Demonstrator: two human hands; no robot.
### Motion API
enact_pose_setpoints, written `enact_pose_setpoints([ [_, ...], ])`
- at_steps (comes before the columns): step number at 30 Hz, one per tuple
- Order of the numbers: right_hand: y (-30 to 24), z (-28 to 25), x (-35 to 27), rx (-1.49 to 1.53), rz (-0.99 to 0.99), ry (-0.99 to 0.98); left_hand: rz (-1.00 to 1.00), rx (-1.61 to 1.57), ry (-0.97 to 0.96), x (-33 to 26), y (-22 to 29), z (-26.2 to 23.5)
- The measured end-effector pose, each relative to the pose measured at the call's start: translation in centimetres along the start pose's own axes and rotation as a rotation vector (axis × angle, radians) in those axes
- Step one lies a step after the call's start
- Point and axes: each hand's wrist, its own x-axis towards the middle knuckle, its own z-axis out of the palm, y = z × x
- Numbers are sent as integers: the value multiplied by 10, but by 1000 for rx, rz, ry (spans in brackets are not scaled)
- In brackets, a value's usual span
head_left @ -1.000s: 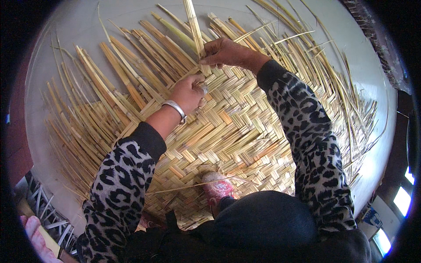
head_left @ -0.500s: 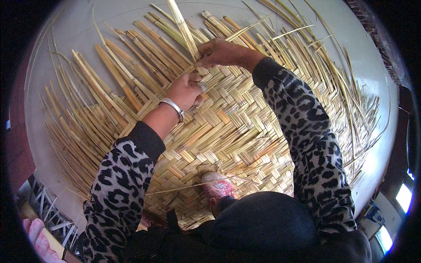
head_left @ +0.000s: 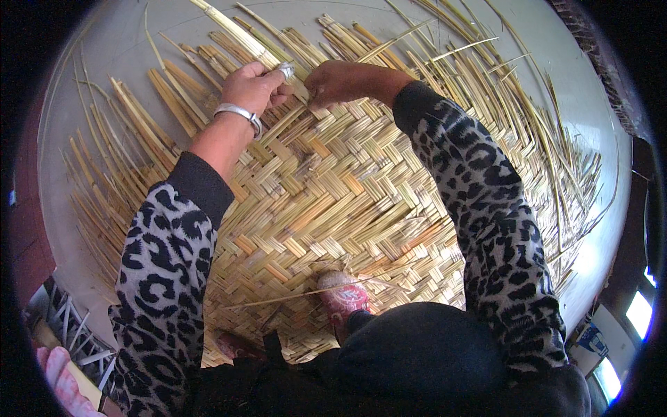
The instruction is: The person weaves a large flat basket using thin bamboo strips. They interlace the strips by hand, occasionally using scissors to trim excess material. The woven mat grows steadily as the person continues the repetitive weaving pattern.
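A wide woven mat [head_left: 326, 181] of split straw-coloured reed strips spreads out below me, with loose strip ends fanning past its far edge. A pale flat reed strip [head_left: 240, 33] slants from the upper left down to my hands at that edge. My left hand [head_left: 251, 89], with a silver bracelet [head_left: 238, 111] at the wrist, is closed on it. My right hand [head_left: 342, 82] is closed just to the right, fingers curled at the strip's lower end by the weave. The fingertips are partly hidden.
A patterned red shoe [head_left: 344, 295] rests on the mat near me, a thin strip crossing it. Loose reed ends [head_left: 125, 125] fan over the grey floor [head_left: 111, 52]. A slatted object [head_left: 73, 326] and a pink-gloved hand [head_left: 62, 379] are at lower left.
My left hand has moved up and forward from the mat onto the strip. The strip has tilted over to the left. My right hand has shifted only slightly.
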Motion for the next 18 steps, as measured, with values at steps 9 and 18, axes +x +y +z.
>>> enact_pose_setpoints([
  [9,16,8,-41,332,-23,489,-182,20,-83,31,-18,-6],
  [18,19,28,-70,827,222,611,-172,68,-104,27,-22,11],
])
